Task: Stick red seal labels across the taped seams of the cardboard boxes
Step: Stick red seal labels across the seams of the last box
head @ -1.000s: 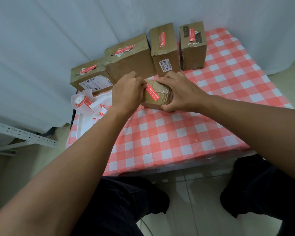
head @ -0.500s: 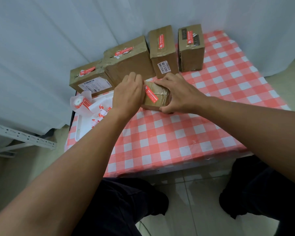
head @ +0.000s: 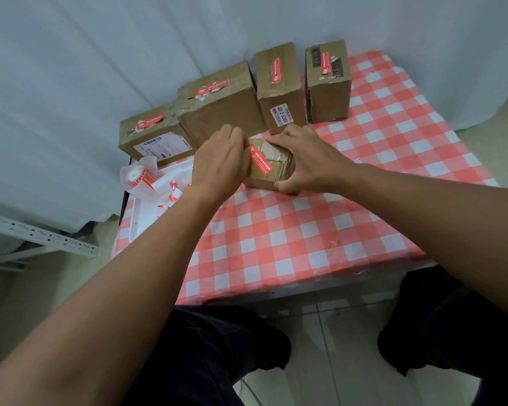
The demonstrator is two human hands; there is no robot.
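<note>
While both hands work the small box at table centre, scene lists big to small:

table: red-white check cloth point(head: 305, 230) covers it, white curtain behind at far and left.
big box point(head: 223, 112): far centre-left, red label across its top tape, edge peeling.
flat box point(head: 156, 139): far left, touching the big box, red label on top, white shipping label on its near side.
tall box point(head: 279, 92): far centre, just right of the big box, red label on top seam, barcode sticker on near face.
right box point(head: 329, 83): far right of the row, red label on top.
white tray point(head: 141, 218): left edge of table, holds torn backing scraps.
small box point(head: 272, 168): centre, near the row, heavily taped, sits on the cloth between the hands.
right hand point(head: 308, 162): grasping the small box, fingers over its far edge, thumb curled round the near right corner.
left hand point(head: 220, 165): at the box's left side, fingers straight, tips at the label's far end; cannot tell if pressing or just touching.
label roll point(head: 137, 178): far left in the tray, strip trailing off.
red seal label point(head: 260, 159): stuck diagonally across the small box's top seam.
</note>
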